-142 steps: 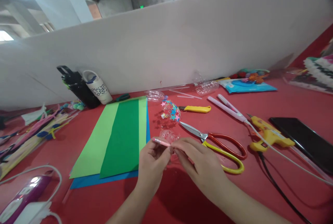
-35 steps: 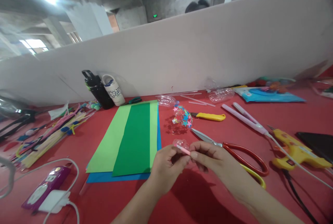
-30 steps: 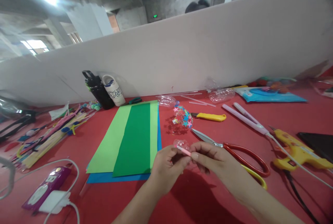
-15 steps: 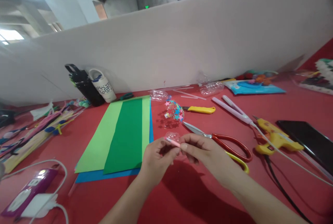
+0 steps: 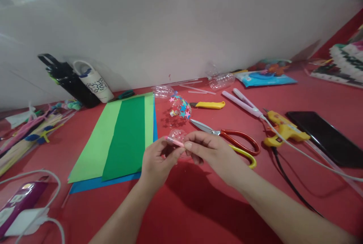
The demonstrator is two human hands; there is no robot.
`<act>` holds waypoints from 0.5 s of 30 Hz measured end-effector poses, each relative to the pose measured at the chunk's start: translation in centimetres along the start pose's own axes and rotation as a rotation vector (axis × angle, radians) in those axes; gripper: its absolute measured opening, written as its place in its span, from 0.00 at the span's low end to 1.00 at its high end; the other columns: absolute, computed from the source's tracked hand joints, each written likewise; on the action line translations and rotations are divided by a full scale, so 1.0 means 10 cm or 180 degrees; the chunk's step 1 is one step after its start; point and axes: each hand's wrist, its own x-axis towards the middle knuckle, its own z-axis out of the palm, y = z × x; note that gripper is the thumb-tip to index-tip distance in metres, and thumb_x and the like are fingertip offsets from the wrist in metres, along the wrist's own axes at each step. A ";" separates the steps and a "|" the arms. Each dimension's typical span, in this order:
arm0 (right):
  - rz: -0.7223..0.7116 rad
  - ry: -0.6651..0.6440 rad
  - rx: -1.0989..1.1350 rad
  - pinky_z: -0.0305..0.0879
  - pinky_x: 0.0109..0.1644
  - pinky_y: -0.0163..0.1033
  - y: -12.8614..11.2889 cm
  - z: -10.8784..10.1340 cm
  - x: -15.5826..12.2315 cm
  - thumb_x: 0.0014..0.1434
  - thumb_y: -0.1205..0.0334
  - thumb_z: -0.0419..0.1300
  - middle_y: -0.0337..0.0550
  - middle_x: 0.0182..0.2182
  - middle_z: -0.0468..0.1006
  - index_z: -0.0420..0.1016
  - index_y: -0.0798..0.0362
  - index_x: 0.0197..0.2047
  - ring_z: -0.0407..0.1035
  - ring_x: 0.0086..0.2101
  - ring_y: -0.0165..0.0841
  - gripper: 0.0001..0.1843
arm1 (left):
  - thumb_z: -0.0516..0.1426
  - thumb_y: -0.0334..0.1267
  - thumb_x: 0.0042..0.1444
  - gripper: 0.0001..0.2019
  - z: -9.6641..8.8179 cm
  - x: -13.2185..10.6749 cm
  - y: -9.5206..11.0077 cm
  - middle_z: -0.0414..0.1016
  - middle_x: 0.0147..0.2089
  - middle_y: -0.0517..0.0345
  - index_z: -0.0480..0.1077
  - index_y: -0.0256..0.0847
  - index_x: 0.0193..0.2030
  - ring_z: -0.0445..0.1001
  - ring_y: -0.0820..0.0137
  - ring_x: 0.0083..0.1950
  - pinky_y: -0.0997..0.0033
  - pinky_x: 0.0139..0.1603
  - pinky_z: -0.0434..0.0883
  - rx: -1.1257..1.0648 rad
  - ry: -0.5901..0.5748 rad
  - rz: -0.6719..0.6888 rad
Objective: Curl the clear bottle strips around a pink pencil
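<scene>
Between my fingertips is a slim pink stick-like piece [image 5: 176, 142] with a paler left end; its exact kind I cannot make out. My left hand [image 5: 157, 161] pinches it from the left, and my right hand [image 5: 210, 152] closes on its right end. Just behind the fingers lies a clear plastic piece [image 5: 178, 133], partly hidden by them. Farther back stands a clear rounded piece covered in coloured stars [image 5: 181, 107]. Scissors [image 5: 204, 127] with red and yellow handles lie beside my right hand, partly behind it.
Green and blue sheets [image 5: 127, 138] lie left. A yellow cutter [image 5: 210, 105], pale flat iron [image 5: 244, 104], glue gun [image 5: 286, 130] and phone [image 5: 326, 134] lie right, with cords trailing. Two bottles [image 5: 70, 81] lean at the wall [image 5: 170, 28]. A purple power strip [image 5: 21, 204] sits front left.
The view has tilted down and turned right, so things on the table appear higher and farther left. Both hands keep their pinch on the pink piece.
</scene>
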 end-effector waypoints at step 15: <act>0.0196 -0.0110 0.0109 0.56 0.25 0.32 0.01 -0.05 0.02 0.55 0.58 0.58 0.34 0.19 0.66 0.69 0.55 0.26 0.60 0.20 0.24 0.10 | 0.61 0.35 0.51 0.04 -0.01 0.00 0.02 0.69 0.22 0.66 0.71 0.40 0.33 0.67 0.79 0.19 0.81 0.20 0.65 -0.0161 -0.0103 -0.0151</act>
